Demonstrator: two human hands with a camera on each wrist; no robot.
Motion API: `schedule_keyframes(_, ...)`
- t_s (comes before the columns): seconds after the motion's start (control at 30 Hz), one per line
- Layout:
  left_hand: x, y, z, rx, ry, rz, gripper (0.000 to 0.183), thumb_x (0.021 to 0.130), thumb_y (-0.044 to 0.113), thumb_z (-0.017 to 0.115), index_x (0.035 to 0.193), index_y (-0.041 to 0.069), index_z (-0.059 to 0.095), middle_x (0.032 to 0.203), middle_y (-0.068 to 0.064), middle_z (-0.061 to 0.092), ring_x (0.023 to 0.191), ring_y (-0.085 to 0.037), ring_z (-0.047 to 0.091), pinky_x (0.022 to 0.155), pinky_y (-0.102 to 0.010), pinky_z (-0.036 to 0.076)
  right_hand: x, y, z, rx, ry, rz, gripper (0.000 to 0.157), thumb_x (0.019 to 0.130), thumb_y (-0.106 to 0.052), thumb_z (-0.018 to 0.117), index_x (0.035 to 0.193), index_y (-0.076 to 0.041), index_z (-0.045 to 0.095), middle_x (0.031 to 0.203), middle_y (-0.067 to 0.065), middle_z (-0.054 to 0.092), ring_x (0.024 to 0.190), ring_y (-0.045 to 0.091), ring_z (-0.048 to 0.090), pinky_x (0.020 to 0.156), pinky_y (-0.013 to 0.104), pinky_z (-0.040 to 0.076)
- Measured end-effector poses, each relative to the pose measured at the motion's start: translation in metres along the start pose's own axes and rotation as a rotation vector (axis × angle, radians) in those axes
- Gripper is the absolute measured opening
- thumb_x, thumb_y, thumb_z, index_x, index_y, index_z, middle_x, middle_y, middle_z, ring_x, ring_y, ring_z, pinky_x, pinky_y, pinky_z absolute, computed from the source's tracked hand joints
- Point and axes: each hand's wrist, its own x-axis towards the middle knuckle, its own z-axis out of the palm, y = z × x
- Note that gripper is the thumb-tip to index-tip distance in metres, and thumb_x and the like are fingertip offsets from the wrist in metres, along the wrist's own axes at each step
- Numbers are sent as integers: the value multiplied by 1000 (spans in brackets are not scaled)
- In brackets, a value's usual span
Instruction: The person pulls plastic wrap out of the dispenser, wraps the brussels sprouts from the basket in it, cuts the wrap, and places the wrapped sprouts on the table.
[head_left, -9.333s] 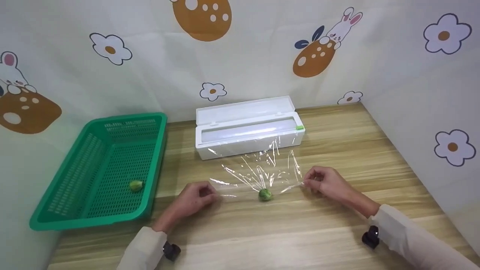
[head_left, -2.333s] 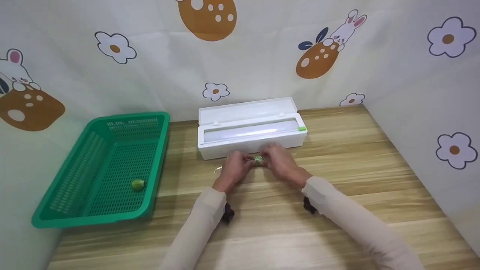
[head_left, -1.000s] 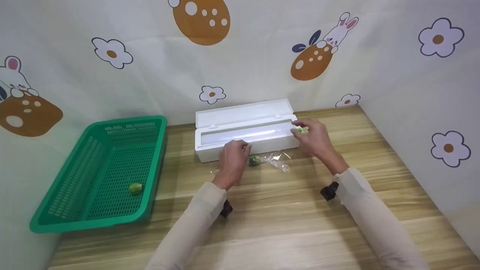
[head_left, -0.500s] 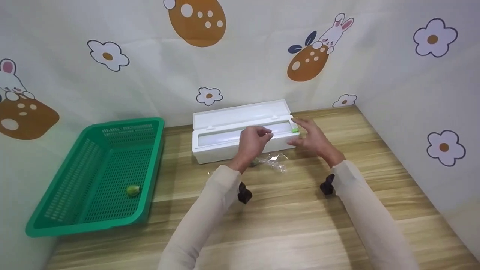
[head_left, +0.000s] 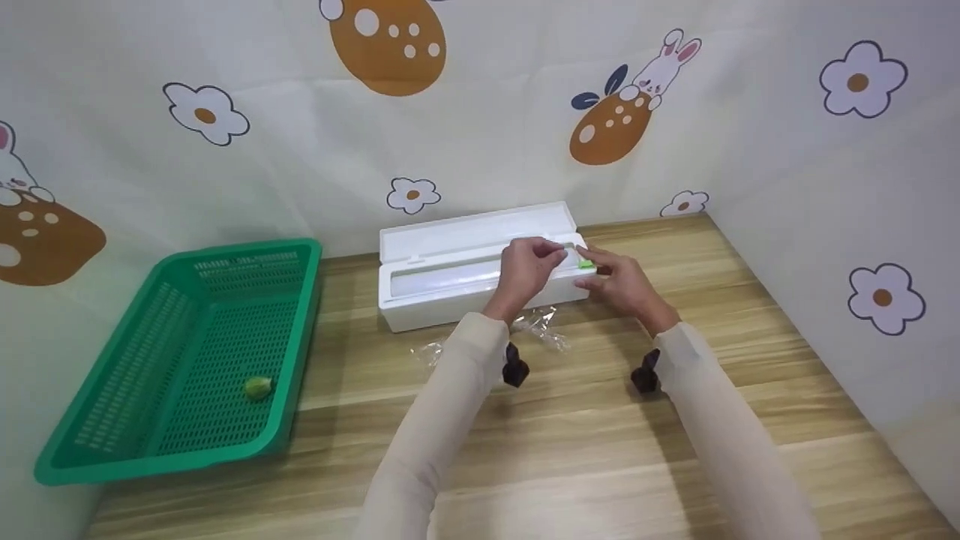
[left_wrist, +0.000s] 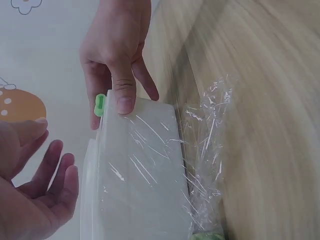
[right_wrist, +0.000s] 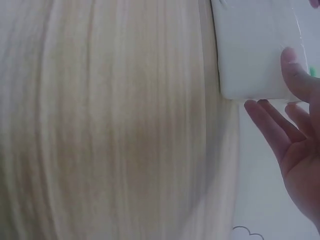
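Observation:
A white cling film box (head_left: 435, 304) stands near the wall, its lid raised. My right hand (head_left: 628, 285) grips the box's right end. In the left wrist view its thumb presses the front face, its fingers behind, beside the green slide cutter (left_wrist: 100, 105). My left hand (head_left: 527, 274) hovers over the film roll near that end, fingers loosely bent, thumb close to the forefinger, nothing visible between them. Clear film lies over the box front. Before the box lies crumpled cling film (head_left: 546, 330); its wrapped Brussels sprout (left_wrist: 207, 235) shows at the left wrist view's lower edge.
A green plastic basket (head_left: 296, 360) stands to the left, with one Brussels sprout (head_left: 259, 388) in it. The wooden table (head_left: 600, 450) meets patterned cloth walls (head_left: 495, 135) at the back and right.
The stretched film has been gathered round the sprout and set before the box. My right hand moved to the box's right end. My left hand rose from beside the sprout and moved right over the box.

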Motion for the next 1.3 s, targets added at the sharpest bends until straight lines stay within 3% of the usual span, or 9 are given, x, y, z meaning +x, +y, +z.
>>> schedule_keyframes(0.2, 13, -5, 9, 96, -79, 88, 17, 93, 17, 72, 105, 7, 78, 104, -7, 78, 101, -20, 71, 87, -26, 55, 1, 1, 4, 16, 13, 54, 58, 89, -14, 76, 143, -18, 54, 154, 7, 46, 127, 28, 60, 88, 29, 59)
schedule_keyframes(0.4, 19, -12, 12, 159, -118, 116, 19, 93, 21, 72, 106, 9, 78, 107, -5, 78, 107, -20, 70, 92, -30, 54, 4, -2, 9, 10, 35, 79, 54, 88, -16, 78, 139, -23, 59, 144, 11, 58, 109, 24, 65, 72, 19, 56)
schedule_keyframes(0.63, 19, -20, 24, 286, -63, 163, 19, 93, 30, 72, 106, 18, 80, 107, 4, 78, 96, -16, 67, 80, -27, 50, 3, -3, 10, -24, 56, 56, 50, 87, -16, 78, 135, -17, 63, 141, 8, 60, 109, 22, 66, 76, 22, 57)
schedule_keyframes(0.83, 19, -19, 33, 401, -27, 164, 17, 90, 29, 75, 104, 21, 81, 106, 7, 78, 105, -21, 67, 91, -36, 51, 2, 1, 9, -30, 70, 26, 50, 87, -18, 79, 133, -9, 63, 144, 3, 57, 100, 20, 66, 64, 14, 49)
schedule_keyframes(0.93, 19, -18, 37, 445, -28, 156, 17, 90, 30, 75, 106, 25, 80, 106, 7, 78, 107, -23, 65, 95, -40, 49, 0, 2, 8, -37, 77, 19, 47, 87, -17, 79, 130, -7, 64, 144, 4, 57, 114, 22, 66, 73, 11, 50)
schedule_keyframes(1.03, 18, -17, 40, 466, -26, 150, 17, 91, 31, 74, 106, 26, 80, 107, 8, 78, 106, -23, 65, 94, -39, 49, 0, 3, 7, -38, 77, 18, 45, 86, -16, 79, 128, -5, 65, 144, 4, 57, 119, 23, 64, 76, 9, 49)
schedule_keyframes(1.2, 16, -16, 40, 494, -23, 155, 17, 93, 30, 71, 106, 23, 80, 108, 8, 77, 105, -22, 63, 91, -37, 48, 0, 3, 6, -24, 78, 48, 49, 87, -18, 78, 132, -10, 62, 145, 2, 55, 109, 22, 65, 67, 12, 48)
schedule_keyframes(1.3, 15, -17, 40, 513, -28, 160, 18, 94, 30, 70, 108, 22, 80, 109, 7, 77, 104, -22, 62, 90, -38, 48, 0, 4, 7, -12, 77, 61, 51, 87, -20, 78, 135, -12, 60, 146, 2, 54, 114, 21, 64, 68, 12, 49)
